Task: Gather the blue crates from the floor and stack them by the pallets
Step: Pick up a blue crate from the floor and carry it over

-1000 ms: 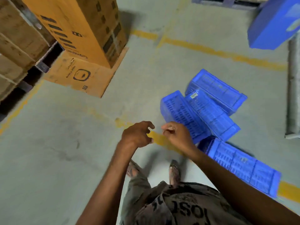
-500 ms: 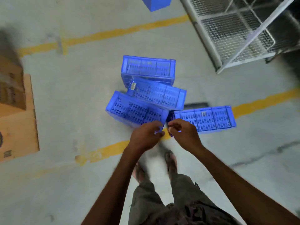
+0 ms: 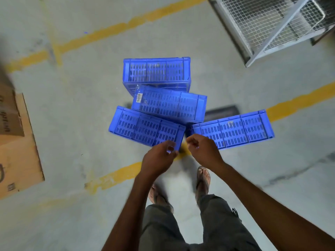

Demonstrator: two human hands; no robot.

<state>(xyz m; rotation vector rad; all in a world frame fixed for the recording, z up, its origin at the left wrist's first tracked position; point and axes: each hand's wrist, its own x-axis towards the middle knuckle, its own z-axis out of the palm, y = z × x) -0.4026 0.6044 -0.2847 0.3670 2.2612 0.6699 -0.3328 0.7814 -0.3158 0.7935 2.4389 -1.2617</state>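
Observation:
Several blue slotted crates lie in a loose cluster on the concrete floor ahead of my feet. The far crate [image 3: 156, 72] lies square; a middle crate [image 3: 168, 104] leans over it. A near-left crate [image 3: 143, 126] and a right crate [image 3: 233, 131] lie closest to me. My left hand [image 3: 158, 160] hovers in front of the near-left crate's corner, fingers loosely curled, holding nothing. My right hand [image 3: 204, 151] hangs beside it in front of the right crate's left end, fingers also loosely curled. Neither hand plainly touches a crate.
A cardboard box [image 3: 16, 142] stands at the left edge. A wire mesh cage [image 3: 272, 24] fills the upper right. Yellow floor lines [image 3: 112, 176] cross under the crates. A dark mat [image 3: 222, 113] lies behind the right crate.
My view has swung right from the stacked cardboard boxes onto the crates, which now lie straight ahead and nearer. My hands have drawn slightly apart.

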